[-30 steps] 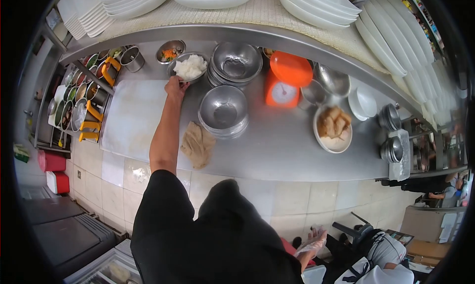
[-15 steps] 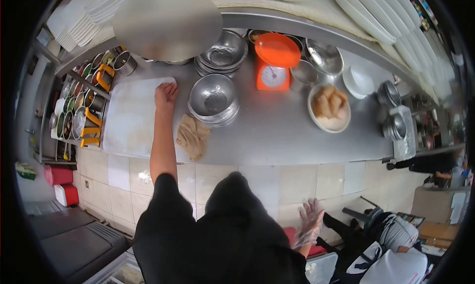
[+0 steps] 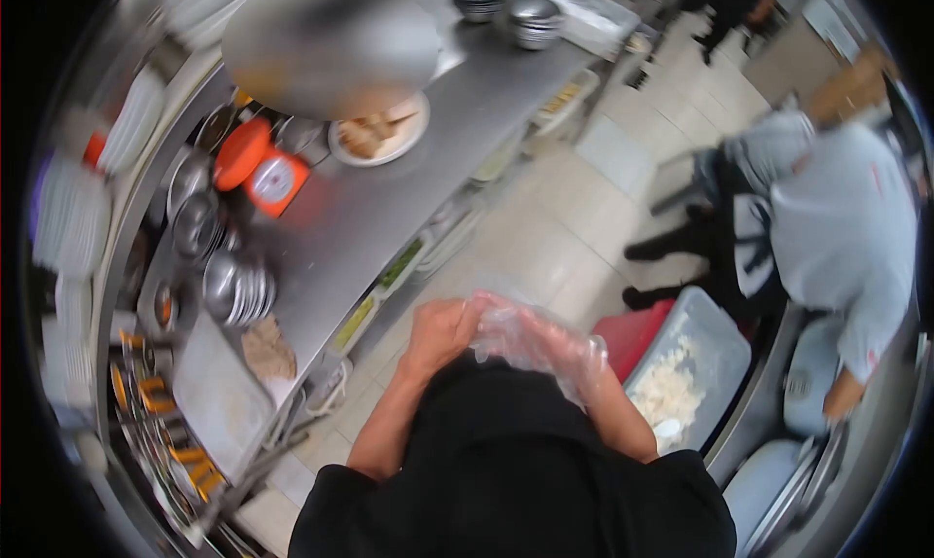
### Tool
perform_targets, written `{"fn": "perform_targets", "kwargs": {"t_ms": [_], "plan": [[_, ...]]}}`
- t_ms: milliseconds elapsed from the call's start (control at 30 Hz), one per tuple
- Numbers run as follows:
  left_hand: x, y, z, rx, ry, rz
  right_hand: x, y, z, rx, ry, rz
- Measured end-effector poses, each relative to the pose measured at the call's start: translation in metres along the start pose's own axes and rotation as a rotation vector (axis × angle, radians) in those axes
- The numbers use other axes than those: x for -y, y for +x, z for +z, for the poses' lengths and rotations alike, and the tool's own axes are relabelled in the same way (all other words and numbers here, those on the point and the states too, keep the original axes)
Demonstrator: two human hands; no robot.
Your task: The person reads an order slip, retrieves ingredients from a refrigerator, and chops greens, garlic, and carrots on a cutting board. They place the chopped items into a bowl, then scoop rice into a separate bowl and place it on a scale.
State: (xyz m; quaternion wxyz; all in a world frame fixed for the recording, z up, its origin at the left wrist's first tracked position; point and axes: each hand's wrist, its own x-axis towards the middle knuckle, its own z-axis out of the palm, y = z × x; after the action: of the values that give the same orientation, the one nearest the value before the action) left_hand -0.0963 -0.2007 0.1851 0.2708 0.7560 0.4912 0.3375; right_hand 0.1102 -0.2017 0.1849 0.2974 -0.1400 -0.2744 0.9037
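Observation:
My left hand (image 3: 440, 332) is bare and closed, its fingers pinched at the fingertip end of a clear plastic glove (image 3: 516, 334). That glove covers my right hand (image 3: 545, 342), which is held across my body with the fingers toward my left hand. The bend of the gloved fingers is blurred. Both hands are close together above the floor, in front of my black clothing. To the right of my right hand sits a grey plastic tub (image 3: 715, 363) with white food and a white scoop (image 3: 667, 429) in it.
A steel counter (image 3: 389, 208) at the left bears an orange scale (image 3: 276, 181), a white bowl of brown food (image 3: 375, 140), metal bowls (image 3: 233, 286), a brown cloth (image 3: 268, 350) and a white board (image 3: 222, 393). A co-worker (image 3: 842, 217) is at the right, near a red container (image 3: 632, 336).
The view has turned to the right. My left hand has left the white board on the counter and come to the glove. My right hand has moved in front of my body.

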Motion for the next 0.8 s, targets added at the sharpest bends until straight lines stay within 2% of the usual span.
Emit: {"fn": "perform_targets", "kwargs": {"t_ms": [100, 167, 200, 233, 267, 300, 333, 400, 433, 500, 533, 567, 600, 633, 667, 700, 733, 767, 800], "plan": [[-0.019, 0.020, 0.052, 0.058, 0.077, 0.122, 0.021, -0.067, 0.001, -0.200, -0.048, 0.022], [-0.029, 0.032, 0.084, 0.017, 0.068, 0.203, 0.023, -0.128, -0.011, -0.325, -0.075, -0.127], [-0.035, 0.039, 0.094, 0.067, 0.059, 0.152, 0.024, -0.162, -0.018, -0.390, -0.092, -0.194], [-0.041, 0.048, 0.102, 0.117, 0.054, 0.097, 0.027, -0.198, -0.027, -0.541, -0.194, -0.168], [-0.047, 0.055, 0.112, 0.169, 0.054, 0.035, 0.027, -0.239, -0.030, -0.657, -0.132, -0.213], [-0.052, 0.063, 0.124, 0.249, 0.101, 0.081, 0.016, -0.277, -0.043, -0.714, -0.087, -0.364], [-0.063, 0.068, 0.143, 0.338, 0.025, 0.114, 0.015, -0.304, -0.042, -0.874, -0.080, -0.462], [-0.089, 0.073, 0.178, 0.489, -0.117, 0.157, 0.005, -0.326, -0.047, -1.295, -0.289, -0.673], [-0.094, 0.073, 0.201, 0.630, -0.047, 0.239, 0.002, -0.326, -0.048, -1.290, -0.340, -0.656], [-0.122, 0.063, 0.249, 0.566, -0.412, 0.389, -0.008, -0.313, -0.046, -1.215, -0.466, -0.598], [-0.132, 0.065, 0.262, 0.709, -0.359, 0.349, -0.026, -0.308, -0.069, -1.145, -0.458, -0.577], [-0.135, 0.063, 0.281, 0.670, -0.341, 0.413, -0.033, -0.307, -0.080, -1.174, -0.542, -0.303], [-0.133, 0.064, 0.294, 0.619, -0.311, 0.479, -0.041, -0.310, -0.087, -1.241, -0.560, -0.201], [-0.136, 0.071, 0.291, 0.648, -0.239, 0.447, -0.049, -0.314, -0.094, -1.299, -0.573, -0.094], [-0.134, 0.081, 0.282, 0.681, -0.174, 0.403, -0.055, -0.325, -0.105, -1.393, -0.615, -0.156], [-0.121, 0.095, 0.270, 0.599, -0.147, 0.349, -0.065, -0.344, -0.124, -1.489, -0.614, -0.268], [-0.105, 0.108, 0.259, 0.523, -0.125, 0.305, -0.072, -0.369, -0.141, -1.627, -0.599, -0.269], [-0.090, 0.119, 0.247, 0.457, -0.107, 0.273, -0.098, -0.408, -0.182, -1.731, -0.787, -0.353], [-0.076, 0.135, 0.226, 0.331, -0.061, 0.183, -0.106, -0.436, -0.201, -1.896, -0.824, -0.332]]}}
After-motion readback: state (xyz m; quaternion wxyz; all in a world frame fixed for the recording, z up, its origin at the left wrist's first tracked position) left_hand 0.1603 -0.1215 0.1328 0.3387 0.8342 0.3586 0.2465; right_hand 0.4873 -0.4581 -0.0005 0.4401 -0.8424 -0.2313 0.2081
